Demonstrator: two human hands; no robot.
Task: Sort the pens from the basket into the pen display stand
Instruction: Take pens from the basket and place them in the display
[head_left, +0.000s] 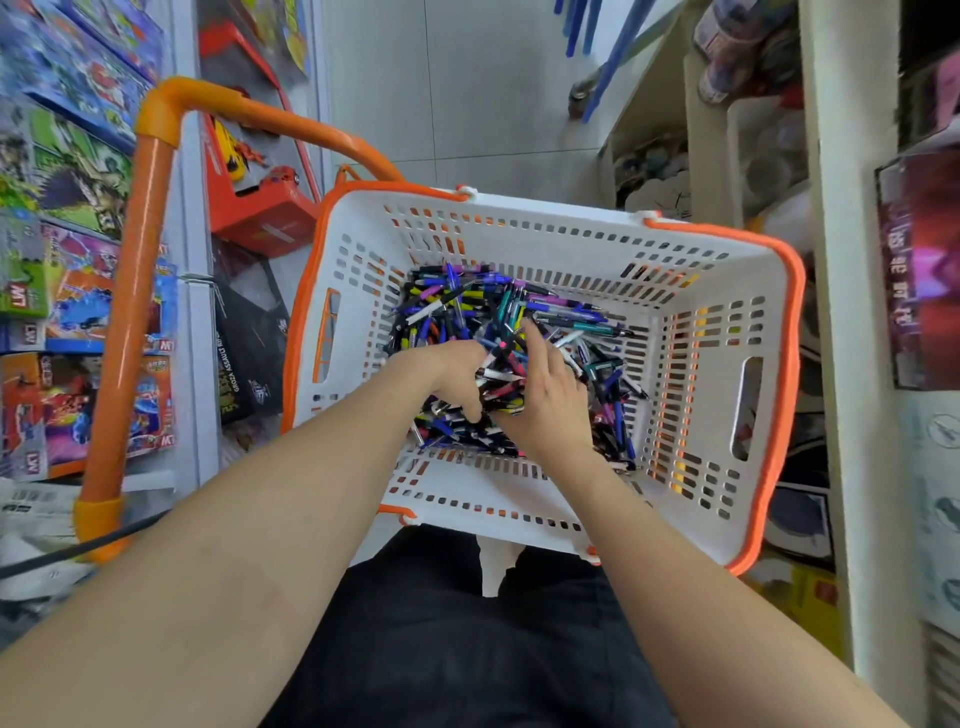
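Note:
A white basket (675, 249) with an orange rim stands in front of me, and a heap of several pens (467, 306) in many colours covers its bottom. Both my hands are down in the heap. My left hand (451, 375) and my right hand (544, 399) face each other with fingers curled round a bundle of pens (501, 371) held between them. No pen display stand is in view.
An orange handle (140, 270) rises at the basket's left. Boxed toys (78, 260) fill the shelves on the left. A white shelf unit (841, 312) with goods stands close on the right. Tiled floor (493, 78) lies beyond the basket.

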